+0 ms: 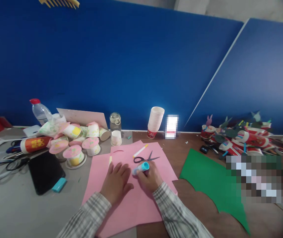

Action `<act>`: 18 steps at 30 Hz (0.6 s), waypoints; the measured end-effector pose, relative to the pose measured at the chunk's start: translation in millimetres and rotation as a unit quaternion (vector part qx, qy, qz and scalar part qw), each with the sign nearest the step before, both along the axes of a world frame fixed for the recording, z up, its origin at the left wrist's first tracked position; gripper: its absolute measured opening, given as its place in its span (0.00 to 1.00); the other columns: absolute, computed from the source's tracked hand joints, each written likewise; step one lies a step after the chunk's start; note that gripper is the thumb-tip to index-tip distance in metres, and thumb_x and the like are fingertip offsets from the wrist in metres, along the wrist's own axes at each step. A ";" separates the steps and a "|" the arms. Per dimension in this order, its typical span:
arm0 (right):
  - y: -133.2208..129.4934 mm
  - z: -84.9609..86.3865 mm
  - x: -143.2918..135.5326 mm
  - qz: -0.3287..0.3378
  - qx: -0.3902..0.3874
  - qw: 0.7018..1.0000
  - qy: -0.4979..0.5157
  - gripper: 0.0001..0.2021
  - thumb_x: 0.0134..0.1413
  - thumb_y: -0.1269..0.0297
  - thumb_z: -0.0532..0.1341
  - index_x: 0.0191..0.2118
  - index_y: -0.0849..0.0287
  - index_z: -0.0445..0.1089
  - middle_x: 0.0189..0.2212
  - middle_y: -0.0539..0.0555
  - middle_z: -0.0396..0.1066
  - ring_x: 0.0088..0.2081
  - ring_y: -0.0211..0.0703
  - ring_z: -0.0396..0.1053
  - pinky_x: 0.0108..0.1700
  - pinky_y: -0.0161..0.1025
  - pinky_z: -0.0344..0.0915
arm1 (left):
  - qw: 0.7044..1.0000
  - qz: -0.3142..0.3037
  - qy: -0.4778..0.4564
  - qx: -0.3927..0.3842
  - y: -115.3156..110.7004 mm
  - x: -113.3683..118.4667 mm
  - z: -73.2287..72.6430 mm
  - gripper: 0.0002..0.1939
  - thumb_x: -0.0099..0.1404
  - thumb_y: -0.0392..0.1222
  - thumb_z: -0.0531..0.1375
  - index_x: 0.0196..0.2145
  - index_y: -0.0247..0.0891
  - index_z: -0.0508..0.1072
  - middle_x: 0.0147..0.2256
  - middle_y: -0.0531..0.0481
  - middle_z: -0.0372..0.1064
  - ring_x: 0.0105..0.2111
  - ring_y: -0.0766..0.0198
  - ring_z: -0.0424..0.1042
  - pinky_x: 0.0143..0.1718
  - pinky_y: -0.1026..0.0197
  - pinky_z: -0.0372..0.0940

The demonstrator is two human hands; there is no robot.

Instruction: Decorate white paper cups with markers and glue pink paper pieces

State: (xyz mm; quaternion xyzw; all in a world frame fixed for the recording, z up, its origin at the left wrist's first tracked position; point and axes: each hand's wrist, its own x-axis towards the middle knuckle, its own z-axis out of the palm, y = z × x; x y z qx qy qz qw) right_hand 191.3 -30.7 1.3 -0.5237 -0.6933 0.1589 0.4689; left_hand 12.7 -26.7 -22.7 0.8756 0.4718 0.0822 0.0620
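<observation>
My left hand (116, 181) lies flat on a sheet of pink paper (129, 211), fingers spread, holding nothing. Close beside it, my right hand (151, 178) is closed around a thick marker (144, 166) with a light blue end, low over the same paper. The marker's tip is hidden by my fingers. Just beyond my right hand rest scissors (153, 158) with dark handles, blades apart. A white pen with yellow ends (140, 151) lies farther back on the pink paper. Near my left fingertips is a thin pale yellow stick (110, 160).
Paper cups with pink tops (72, 155), a black tablet-like slab (46, 172) and a teal cap (59, 185) are on the left. Stacked cups (155, 120) stand at the back, below a blue partition (121, 66). Green paper (206, 178) and decorated red cups (253, 140) lie right.
</observation>
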 end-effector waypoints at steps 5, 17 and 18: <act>-0.7 -4.3 -7.9 0.037 0.020 0.993 -0.106 0.04 0.36 0.70 0.59 0.23 0.54 0.69 0.20 0.48 0.74 0.24 0.47 0.69 0.37 0.42 0.58 | 1.000 0.001 -0.010 -0.008 0.8 -0.1 -0.6 0.30 0.54 0.59 0.53 0.53 0.49 0.55 0.55 0.46 0.59 0.55 0.43 0.51 0.55 0.31 0.42; -2.6 9.3 7.8 0.036 -0.078 0.992 0.090 0.05 0.40 0.70 0.57 0.21 0.56 0.70 0.17 0.49 0.72 0.19 0.44 0.67 0.24 0.35 0.62 | 0.999 -0.005 0.013 0.031 -1.6 -0.6 -0.4 0.31 0.55 0.62 0.49 0.54 0.49 0.54 0.54 0.48 0.61 0.55 0.46 0.52 0.54 0.34 0.46; -1.9 8.1 7.0 0.019 -0.070 0.992 0.102 0.05 0.40 0.70 0.57 0.23 0.56 0.70 0.18 0.49 0.73 0.20 0.45 0.68 0.24 0.35 0.63 | 0.999 -0.007 0.012 0.033 -1.2 -0.7 -0.9 0.31 0.55 0.62 0.48 0.54 0.49 0.54 0.54 0.48 0.60 0.55 0.46 0.52 0.54 0.35 0.46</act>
